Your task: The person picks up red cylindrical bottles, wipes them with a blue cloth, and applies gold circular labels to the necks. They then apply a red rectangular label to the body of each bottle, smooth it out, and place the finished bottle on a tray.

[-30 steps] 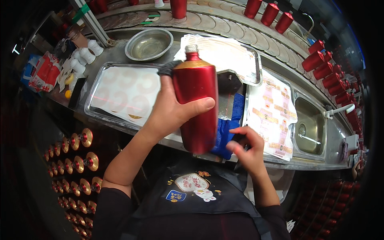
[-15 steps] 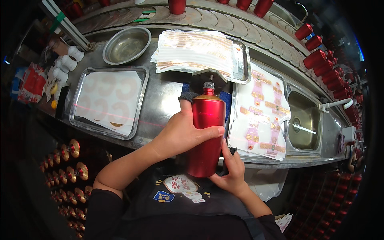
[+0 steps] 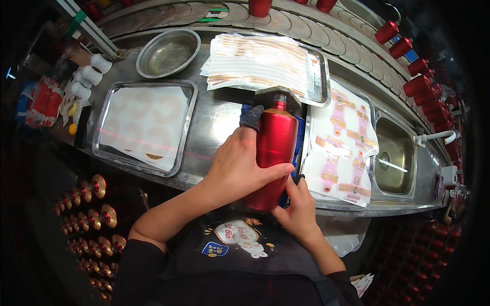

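A glossy red bottle with a gold shoulder and an uncapped threaded neck stands tilted in front of me, its neck pointing away. My left hand is closed round its left side, the thumb across the front and a dark finger cot on one finger. Against the lower right side of the bottle presses my right hand, thumb near the base; some of its fingers are hidden behind the bottle. A dark angular block sits just beyond the neck. Blue cloth-like material shows behind the bottle.
At left lie a tray of sheets with curved labels and a metal bowl. Striped label sheets rest on the tray ahead. Pink-and-gold label sheets lie right, beside a sink. A slat conveyor carries red bottles behind.
The bottle has moved slightly up and away from my body, with both hands still on it. The whole view has shifted a little, and the bottles on the conveyor have moved right.
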A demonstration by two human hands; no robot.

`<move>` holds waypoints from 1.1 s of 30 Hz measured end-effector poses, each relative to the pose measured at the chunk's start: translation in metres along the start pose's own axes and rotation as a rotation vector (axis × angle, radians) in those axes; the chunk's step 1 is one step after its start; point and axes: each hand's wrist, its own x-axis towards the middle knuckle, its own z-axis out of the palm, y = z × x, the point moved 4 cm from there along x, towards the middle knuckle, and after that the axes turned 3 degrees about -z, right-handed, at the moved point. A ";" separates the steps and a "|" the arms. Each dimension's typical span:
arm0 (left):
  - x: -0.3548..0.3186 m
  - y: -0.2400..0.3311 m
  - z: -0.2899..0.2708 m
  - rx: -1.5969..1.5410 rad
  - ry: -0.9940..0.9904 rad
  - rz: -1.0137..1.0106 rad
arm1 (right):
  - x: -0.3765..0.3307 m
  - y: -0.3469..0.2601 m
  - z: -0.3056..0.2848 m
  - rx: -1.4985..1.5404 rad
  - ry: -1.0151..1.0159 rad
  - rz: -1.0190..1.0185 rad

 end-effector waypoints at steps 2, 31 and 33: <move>-0.002 -0.013 -0.005 -0.188 -0.063 -0.024 | 0.002 -0.004 -0.008 0.054 0.026 -0.047; 0.145 0.027 -0.074 -0.099 0.240 0.432 | 0.083 0.026 -0.110 0.605 0.447 0.010; 0.118 0.077 -0.054 -0.146 0.072 0.598 | 0.124 0.013 -0.127 0.745 0.330 -0.136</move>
